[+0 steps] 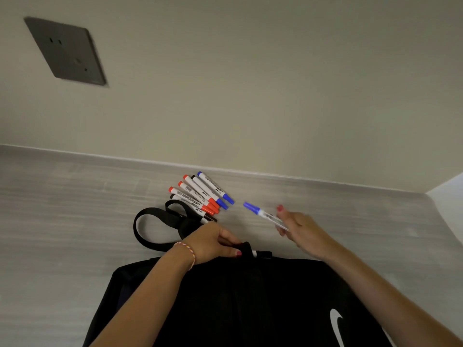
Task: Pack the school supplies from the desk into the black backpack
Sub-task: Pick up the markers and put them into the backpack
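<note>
Right hand is closed in a pinch on one blue-capped marker, lifted clear of the desk, cap end pointing left toward the pile; slight motion blur on marker and fingers. Left hand is curled shut on the top edge of the black backpack, at what looks like a zipper pull or top fabric fold; which of the two cannot be told. Backpack lies flat on the near part of the desk, white logo at lower right, its strap loop spilling toward the wall. Remaining markers lie fanned in a tight group just beyond the strap: red, black and blue caps, about seven, lowest one partly under the strap. Judgement: task is early. One marker in hand, not yet in the bag; the rest untouched. Whether the bag opening is unzipped is not visible, and nothing can be seen inside it. Surface: pale grey wood-grain laminate with a low raised back edge. Room: plain cream wall behind, dark grey socket plate at upper left, a corner meeting at far right.
</note>
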